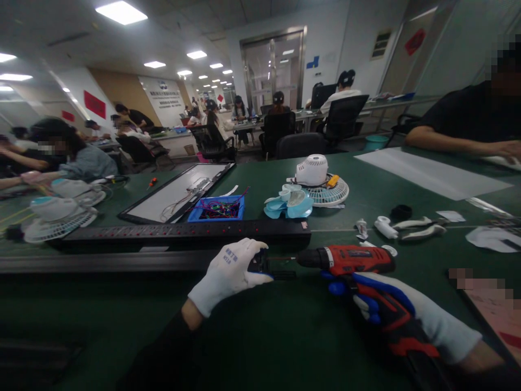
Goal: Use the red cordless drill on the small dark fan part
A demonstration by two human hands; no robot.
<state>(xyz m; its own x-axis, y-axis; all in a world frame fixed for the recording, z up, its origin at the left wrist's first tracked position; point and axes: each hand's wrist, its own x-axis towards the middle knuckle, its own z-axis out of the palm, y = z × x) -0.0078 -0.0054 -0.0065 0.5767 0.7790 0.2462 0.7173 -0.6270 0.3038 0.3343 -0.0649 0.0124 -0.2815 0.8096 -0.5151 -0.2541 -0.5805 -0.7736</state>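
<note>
Left hand (232, 271), gloved white with small blue print too fine to read, pinches a small black part (262, 263) near the table's (252, 336) front edge. Right hand (407, 312) grips a red drill (350, 259); its bit lies level, pointing left into the part.

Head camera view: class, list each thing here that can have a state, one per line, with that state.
Left hand, white glove: gripping a small black part.
Right hand: gripping the red-and-black cordless drill, bit horizontal, at the part.
Small white fan: dismantled, blue blades off.
Blue plastic tray: holds wires.
</note>
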